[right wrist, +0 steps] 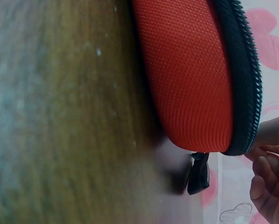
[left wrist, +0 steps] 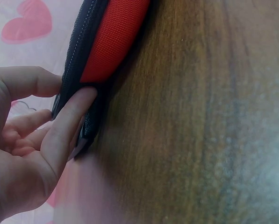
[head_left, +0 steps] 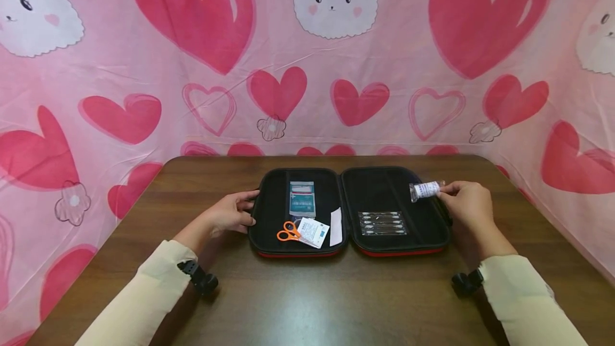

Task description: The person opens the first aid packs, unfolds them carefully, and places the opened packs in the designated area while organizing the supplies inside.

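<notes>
A zippered case (head_left: 299,250), black inside with a red shell, lies open on the wooden table. My left hand (head_left: 229,212) grips its left edge, thumb and a finger either side of the rim (left wrist: 76,60) in the left wrist view. Over the right half, my right hand (head_left: 468,203) pinches the end of a small rolled bandage (head_left: 425,190) in clear wrapping. The right wrist view hides this roll behind the case's red side (right wrist: 188,74); only curled fingers (right wrist: 270,172) show there.
The left half holds a green-and-clear packet (head_left: 302,199), orange-handled scissors (head_left: 289,232), a white printed sachet (head_left: 314,232) and a white strip (head_left: 336,227). Wrapped cotton swabs (head_left: 382,223) lie in the right half. A pink heart-patterned cloth (head_left: 307,57) hangs behind the table (head_left: 307,298).
</notes>
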Available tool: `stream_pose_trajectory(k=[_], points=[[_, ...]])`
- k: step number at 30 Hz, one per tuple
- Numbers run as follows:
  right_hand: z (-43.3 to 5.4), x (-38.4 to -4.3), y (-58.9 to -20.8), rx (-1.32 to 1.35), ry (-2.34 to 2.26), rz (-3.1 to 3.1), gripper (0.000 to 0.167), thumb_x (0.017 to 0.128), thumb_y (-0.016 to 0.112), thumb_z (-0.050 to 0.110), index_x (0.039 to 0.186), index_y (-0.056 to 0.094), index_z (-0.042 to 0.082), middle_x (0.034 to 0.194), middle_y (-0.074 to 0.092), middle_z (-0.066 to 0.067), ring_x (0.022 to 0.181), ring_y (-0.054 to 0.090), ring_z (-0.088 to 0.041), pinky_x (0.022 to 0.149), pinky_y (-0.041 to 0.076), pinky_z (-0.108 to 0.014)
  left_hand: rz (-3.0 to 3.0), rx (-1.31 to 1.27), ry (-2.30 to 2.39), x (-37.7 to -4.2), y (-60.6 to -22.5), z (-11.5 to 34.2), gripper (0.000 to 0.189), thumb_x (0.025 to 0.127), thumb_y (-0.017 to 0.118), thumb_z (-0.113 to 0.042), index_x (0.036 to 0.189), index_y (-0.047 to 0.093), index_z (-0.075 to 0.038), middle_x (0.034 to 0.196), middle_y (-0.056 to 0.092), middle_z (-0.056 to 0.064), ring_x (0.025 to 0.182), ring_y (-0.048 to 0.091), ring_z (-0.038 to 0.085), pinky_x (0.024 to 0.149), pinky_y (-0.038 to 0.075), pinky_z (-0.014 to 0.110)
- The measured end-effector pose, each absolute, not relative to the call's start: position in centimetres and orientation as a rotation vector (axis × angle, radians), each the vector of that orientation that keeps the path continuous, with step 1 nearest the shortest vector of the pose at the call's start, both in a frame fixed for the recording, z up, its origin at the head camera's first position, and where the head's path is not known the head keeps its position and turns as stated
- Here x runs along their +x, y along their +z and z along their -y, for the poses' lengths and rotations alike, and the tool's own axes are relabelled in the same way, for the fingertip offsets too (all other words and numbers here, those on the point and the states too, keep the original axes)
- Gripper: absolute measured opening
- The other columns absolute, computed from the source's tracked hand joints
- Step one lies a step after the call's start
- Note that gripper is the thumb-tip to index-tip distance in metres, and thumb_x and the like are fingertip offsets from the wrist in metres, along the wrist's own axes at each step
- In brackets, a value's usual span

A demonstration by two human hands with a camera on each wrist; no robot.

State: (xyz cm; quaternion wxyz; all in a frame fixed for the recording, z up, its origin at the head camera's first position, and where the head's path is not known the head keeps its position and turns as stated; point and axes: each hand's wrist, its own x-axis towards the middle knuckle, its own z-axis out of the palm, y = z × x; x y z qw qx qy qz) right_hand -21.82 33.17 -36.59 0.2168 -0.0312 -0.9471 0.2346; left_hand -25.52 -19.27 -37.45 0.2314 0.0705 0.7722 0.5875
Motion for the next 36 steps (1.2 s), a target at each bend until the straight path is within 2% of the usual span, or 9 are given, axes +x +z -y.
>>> stream_pose_trajectory(k=[3,9,16,26,29,31,36], points=[[-32.8,-22.1,-36.4,-0.049,0.585,2.659,0.015,0.083,0.074,0.015,0.084,0.076,0.001,0.08,0.071,-0.018,0.078,0.062,-0.042,0.066,0.045,-0.051,-2.117,0.187,1.623,-25.5,-37.5,19.2,0.081,0.082,0.061,0.018,0.152,0.027,-0.003,0.137,0.046,0.031,0.098,0.062,0.029,0.079,0.056,0.049],[-31.6,-23.1,-36.3,0.053,0.52,2.706,0.011,0.08,0.075,0.015,0.074,0.075,0.006,0.07,0.069,-0.01,0.067,0.059,-0.033,0.058,0.045,-0.048,-2.122,0.208,1.611,-25.4,-37.4,19.2,0.082,0.082,0.062,0.017,0.153,0.026,-0.001,0.138,0.045,0.032,0.098,0.062,0.028,0.079,0.056,0.048],[-30.4,-24.1,-36.5,0.123,0.598,2.762,0.012,0.079,0.077,0.014,0.079,0.077,0.002,0.079,0.072,-0.015,0.078,0.063,-0.041,0.071,0.047,-0.053,-2.138,0.185,1.604,-25.4,-37.4,19.1,0.081,0.081,0.061,0.017,0.152,0.027,-0.002,0.137,0.046,0.032,0.098,0.062,0.029,0.079,0.056,0.048],[-29.5,-25.1,-36.4,0.219,0.595,2.838,0.011,0.078,0.078,0.015,0.076,0.077,0.005,0.08,0.072,-0.013,0.08,0.064,-0.038,0.074,0.047,-0.052,-2.133,0.201,1.608,-25.4,-37.5,19.2,0.082,0.081,0.061,0.017,0.152,0.026,-0.001,0.137,0.045,0.032,0.099,0.061,0.029,0.078,0.056,0.048],[-29.1,-25.3,-36.6,0.257,0.571,2.826,0.009,0.077,0.078,0.014,0.073,0.076,0.007,0.077,0.072,-0.01,0.077,0.064,-0.035,0.072,0.048,-0.05,-2.14,0.193,1.604,-25.3,-37.4,19.2,0.082,0.081,0.062,0.017,0.152,0.026,-0.001,0.137,0.045,0.032,0.099,0.062,0.029,0.078,0.056,0.048],[-28.7,-25.4,-36.7,0.29,0.619,2.84,0.007,0.077,0.077,0.011,0.073,0.076,0.006,0.071,0.071,-0.007,0.067,0.065,-0.029,0.065,0.05,-0.046,-2.144,0.184,1.601,-25.4,-37.4,19.2,0.082,0.081,0.062,0.017,0.152,0.027,-0.002,0.137,0.046,0.032,0.099,0.062,0.029,0.078,0.056,0.048],[-27.4,-25.9,-37.1,0.393,0.767,2.885,0.009,0.081,0.069,0.004,0.082,0.075,-0.002,0.071,0.07,-0.009,0.054,0.061,-0.015,0.055,0.053,-0.035,-2.138,0.189,1.61,-25.4,-37.5,19.0,0.081,0.081,0.061,0.017,0.152,0.027,-0.002,0.137,0.045,0.032,0.099,0.062,0.029,0.078,0.056,0.048]])
